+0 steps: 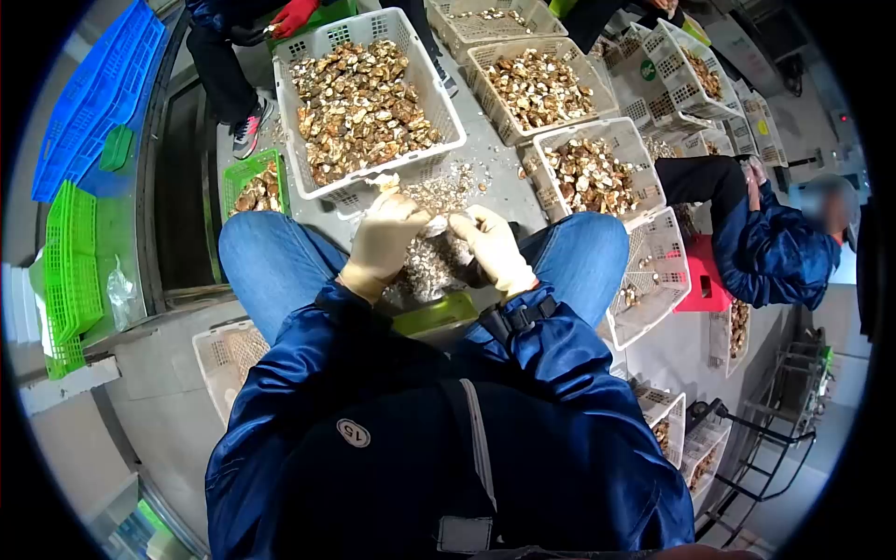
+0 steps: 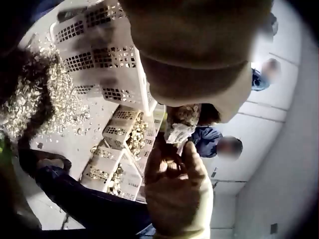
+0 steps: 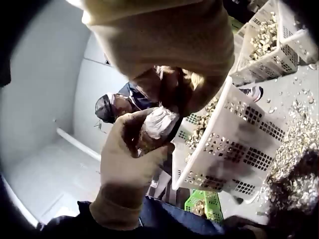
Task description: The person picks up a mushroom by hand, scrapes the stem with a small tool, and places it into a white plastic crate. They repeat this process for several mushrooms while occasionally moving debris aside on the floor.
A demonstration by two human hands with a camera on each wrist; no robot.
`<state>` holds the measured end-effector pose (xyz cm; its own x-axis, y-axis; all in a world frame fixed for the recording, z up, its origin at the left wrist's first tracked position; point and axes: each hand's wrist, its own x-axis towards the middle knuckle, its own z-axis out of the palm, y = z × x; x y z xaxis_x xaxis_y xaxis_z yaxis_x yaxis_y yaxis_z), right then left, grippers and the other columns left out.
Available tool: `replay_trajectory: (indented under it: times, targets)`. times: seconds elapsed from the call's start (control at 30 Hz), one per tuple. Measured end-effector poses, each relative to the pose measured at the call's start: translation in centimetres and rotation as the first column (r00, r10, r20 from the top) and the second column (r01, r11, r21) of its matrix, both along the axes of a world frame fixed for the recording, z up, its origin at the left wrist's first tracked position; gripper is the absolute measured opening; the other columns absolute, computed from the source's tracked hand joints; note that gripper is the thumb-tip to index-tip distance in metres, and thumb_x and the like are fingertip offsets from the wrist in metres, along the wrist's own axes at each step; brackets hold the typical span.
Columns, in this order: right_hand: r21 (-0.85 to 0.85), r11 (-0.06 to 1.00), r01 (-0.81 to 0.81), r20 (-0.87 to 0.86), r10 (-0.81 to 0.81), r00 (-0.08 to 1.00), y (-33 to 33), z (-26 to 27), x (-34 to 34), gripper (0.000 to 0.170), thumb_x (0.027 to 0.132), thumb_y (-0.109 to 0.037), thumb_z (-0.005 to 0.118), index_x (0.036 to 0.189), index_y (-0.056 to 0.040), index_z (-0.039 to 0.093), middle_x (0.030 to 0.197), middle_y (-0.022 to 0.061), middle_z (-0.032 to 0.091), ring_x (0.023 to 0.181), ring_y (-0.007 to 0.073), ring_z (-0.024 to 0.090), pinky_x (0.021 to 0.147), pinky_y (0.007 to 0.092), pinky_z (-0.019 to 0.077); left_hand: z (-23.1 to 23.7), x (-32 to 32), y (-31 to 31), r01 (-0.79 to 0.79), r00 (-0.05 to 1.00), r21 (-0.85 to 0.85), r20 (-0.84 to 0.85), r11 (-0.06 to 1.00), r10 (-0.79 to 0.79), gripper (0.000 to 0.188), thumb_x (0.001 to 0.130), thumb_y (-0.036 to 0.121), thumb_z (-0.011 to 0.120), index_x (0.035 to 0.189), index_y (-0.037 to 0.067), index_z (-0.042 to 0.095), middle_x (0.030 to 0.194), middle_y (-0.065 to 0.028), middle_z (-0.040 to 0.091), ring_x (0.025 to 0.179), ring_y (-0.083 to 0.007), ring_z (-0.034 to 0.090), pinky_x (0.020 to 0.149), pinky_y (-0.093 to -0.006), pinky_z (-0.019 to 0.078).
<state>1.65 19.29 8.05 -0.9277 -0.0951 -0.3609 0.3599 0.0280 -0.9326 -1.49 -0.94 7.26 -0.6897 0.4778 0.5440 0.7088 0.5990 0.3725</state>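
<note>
Both hands wear pale gloves and meet over the floor between the knees. My left hand (image 1: 383, 235) grips a mushroom (image 3: 160, 122), brown at the side with a crinkled whitish face turned outward in the right wrist view. My right hand (image 1: 497, 250) is close against it from the other side, fingers curled. In the left wrist view its thumb and fingertips pinch at the pale lower end of the mushroom (image 2: 178, 130). Shadow hides the inside of the right palm. Below the hands lies a heap of pale chips (image 1: 427, 266).
A large white crate (image 1: 448, 140) full of mushrooms stands ahead, with a small green basket (image 1: 245, 171) to its left. More filled crates (image 1: 602, 201) line the right. A person in blue (image 1: 779, 247) sits at the right; another's red glove (image 1: 295, 17) shows at the top.
</note>
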Motion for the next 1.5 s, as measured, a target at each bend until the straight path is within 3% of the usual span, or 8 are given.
replay_trajectory:
  times: [0.13, 0.67, 0.87, 1.03, 1.1, 1.2, 1.27, 1.5]
  targets:
    - [0.197, 0.979, -0.052, -0.179, 0.088, 0.98, -0.3, 0.2, 0.4, 0.021, 0.091, -0.02, 0.069, 0.102, -0.0011, 0.068, 0.081, 0.0047, 0.065, 0.075, 0.0112, 0.056, 0.07, 0.0253, 0.0459, -0.4, 0.4, 0.3, 0.031, 0.996, -0.084, 0.09, 0.996, -0.023, 0.019, 0.077, 0.005, 0.059, 0.091, 0.011, 0.07, 0.081, -0.0082, 0.062, 0.083, -0.0295, 0.061, 0.076, -0.0382, 0.0495]
    - [-0.484, 0.865, 0.133, 0.079, -0.108, 0.991, -0.5, -0.5, 0.5, 0.02, 0.099, -0.023, 0.06, 0.107, -0.005, 0.063, 0.091, 0.001, 0.065, 0.085, 0.0109, 0.062, 0.081, 0.0258, 0.0518, 2.0, 0.3, 0.1, -0.095, 0.994, -0.022, -0.061, 0.995, 0.094, 0.023, 0.071, 0.001, 0.062, 0.089, 0.009, 0.075, 0.084, -0.0092, 0.065, 0.086, -0.0272, 0.063, 0.083, -0.039, 0.0501]
    - [0.142, 0.983, -0.114, -0.066, 0.124, 0.99, 0.2, -0.6, 0.2, 0.021, 0.099, -0.02, 0.059, 0.107, -0.0015, 0.063, 0.103, 0.0081, 0.068, 0.094, 0.016, 0.065, 0.088, 0.0293, 0.0531, 1.5, 0.2, -0.2, -0.032, 0.999, -0.105, -0.02, 0.994, 0.03, 0.027, 0.07, -0.003, 0.065, 0.093, 0.007, 0.074, 0.084, -0.0101, 0.063, 0.088, -0.0285, 0.062, 0.084, -0.0384, 0.0496]
    - [-0.36, 0.929, 0.083, 0.099, -0.051, 0.994, 0.6, -0.9, -0.1, 0.02, 0.098, -0.019, 0.061, 0.107, -0.0013, 0.064, 0.099, 0.0063, 0.068, 0.09, 0.0153, 0.066, 0.087, 0.0307, 0.0544, 0.6, 0.4, -0.5, -0.079, 0.968, 0.204, 0.252, 0.976, 0.025, 0.043, 0.074, -0.009, 0.068, 0.115, 0.003, 0.065, 0.109, -0.0149, 0.066, 0.101, -0.0314, 0.063, 0.091, -0.0384, 0.0496]
    - [-0.361, 0.929, 0.086, 0.054, -0.071, 0.996, 0.9, -3.0, -0.2, 0.019, 0.097, -0.018, 0.062, 0.107, -0.0016, 0.065, 0.099, 0.0066, 0.068, 0.092, 0.0159, 0.066, 0.088, 0.0308, 0.0544, -2.0, 0.2, -0.8, -0.333, 0.589, 0.491, 0.775, 0.805, -0.229, 0.061, 0.071, -0.006, 0.077, 0.128, -0.002, 0.055, 0.118, -0.0126, 0.065, 0.116, -0.0249, 0.06, 0.097, -0.0335, 0.0496]
    - [0.097, 0.987, 0.131, -0.196, -0.11, 0.974, 0.1, -1.6, 0.2, 0.021, 0.094, -0.017, 0.066, 0.107, -0.0008, 0.067, 0.108, 0.01, 0.07, 0.1, 0.018, 0.065, 0.092, 0.0327, 0.0509, -3.7, -0.2, -1.9, -0.457, 0.368, 0.628, 0.778, 0.63, -0.509, 0.063, 0.077, -0.012, 0.069, 0.136, -0.004, 0.048, 0.135, -0.0146, 0.056, 0.122, -0.0219, 0.057, 0.1, -0.0287, 0.0479]
    - [0.389, 0.89, 0.238, -0.465, -0.033, 0.885, 0.0, -1.5, 0.3, 0.027, 0.09, -0.02, 0.07, 0.11, -0.0009, 0.068, 0.115, 0.0123, 0.069, 0.105, 0.0209, 0.064, 0.095, 0.0331, 0.0478, -3.1, 0.0, -3.3, 0.083, 0.873, 0.129, 0.469, 0.988, -0.134, 0.067, 0.077, -0.018, 0.058, 0.14, -0.001, 0.046, 0.139, -0.0154, 0.053, 0.126, -0.0239, 0.054, 0.106, -0.0307, 0.0434]
    - [0.325, 0.93, 0.173, -0.409, -0.027, 0.912, -0.8, 1.0, -0.6, 0.021, 0.09, -0.017, 0.07, 0.101, 0.0, 0.069, 0.09, 0.0066, 0.068, 0.079, 0.0154, 0.062, 0.073, 0.0281, 0.0493, 0.4, 1.3, -1.4, -0.319, 0.329, 0.64, 0.766, 0.699, -0.552, 0.059, 0.077, -0.017, 0.052, 0.134, -0.002, 0.052, 0.13, -0.0195, 0.06, 0.126, -0.0279, 0.055, 0.107, -0.0323, 0.0416]
